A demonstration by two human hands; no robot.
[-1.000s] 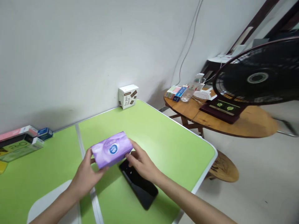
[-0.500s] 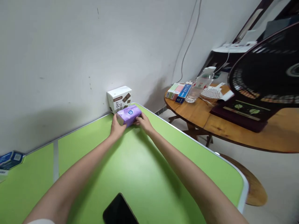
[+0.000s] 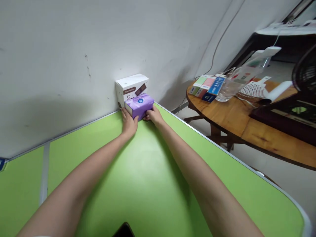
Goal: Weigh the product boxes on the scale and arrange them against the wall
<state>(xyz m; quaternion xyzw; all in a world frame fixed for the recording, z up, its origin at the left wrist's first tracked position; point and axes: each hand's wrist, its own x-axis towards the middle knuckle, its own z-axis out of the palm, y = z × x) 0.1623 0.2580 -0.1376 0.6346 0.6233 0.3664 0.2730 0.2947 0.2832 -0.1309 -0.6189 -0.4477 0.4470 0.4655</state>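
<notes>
Both my hands grip a purple tissue pack [image 3: 140,106] at the far corner of the green table [image 3: 148,171]. My left hand [image 3: 129,123] presses on its left end, thumb on the front side. At its right end, the fingers of my right hand [image 3: 153,116] are curled round the lower front corner, partly hidden. Right behind the pack stands a white box [image 3: 130,82] with brown print, upright against the wall. The pack covers the lower part of that box.
A dark phone [image 3: 124,230] lies near the table's front edge. To the right, a wooden table [image 3: 222,115] bears small coloured boxes [image 3: 207,86], a clear plastic jug [image 3: 243,77], a white fly swatter [image 3: 254,89] and a fan [image 3: 306,75]. A blue box [image 3: 2,164] shows at far left.
The tissue pack has come closer up against the white box and sits more level, both hands still on it. The camera view has shifted, so the phone now shows less.
</notes>
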